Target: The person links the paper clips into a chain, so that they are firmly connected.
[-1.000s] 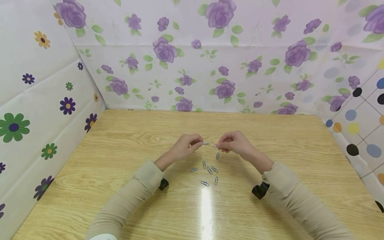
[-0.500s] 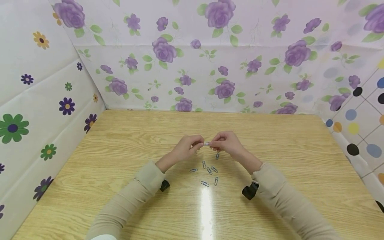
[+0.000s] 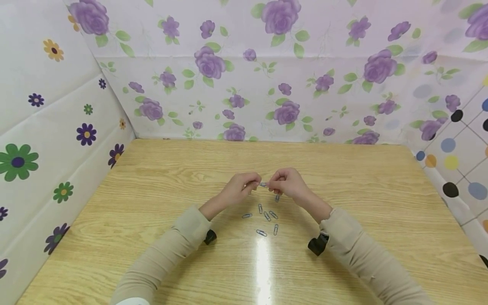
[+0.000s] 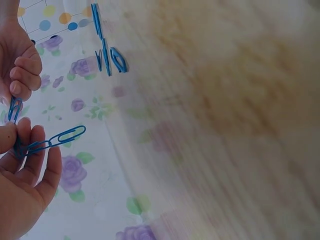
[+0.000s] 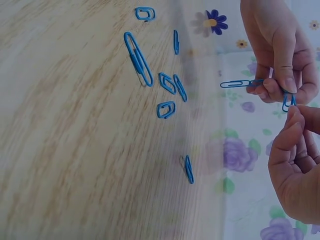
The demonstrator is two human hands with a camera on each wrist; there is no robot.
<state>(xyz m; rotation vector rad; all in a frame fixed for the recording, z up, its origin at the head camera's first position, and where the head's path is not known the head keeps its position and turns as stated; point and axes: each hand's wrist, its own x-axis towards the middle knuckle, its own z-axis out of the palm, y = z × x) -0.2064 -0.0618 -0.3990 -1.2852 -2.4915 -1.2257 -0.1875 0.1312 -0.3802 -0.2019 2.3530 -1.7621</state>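
Observed blue paper clip [image 3: 263,184] above the surface [image 3: 175,169], between left hand [image 3: 239,187] and right hand [image 3: 291,184], pinched by both, neither nearer. Found long axis running hand to hand, roughly parallel to far edge.

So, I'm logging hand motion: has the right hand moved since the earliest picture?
Yes: in the head view, the right hand has moved left, toward the left hand, judged against the nearest loose paper clip.
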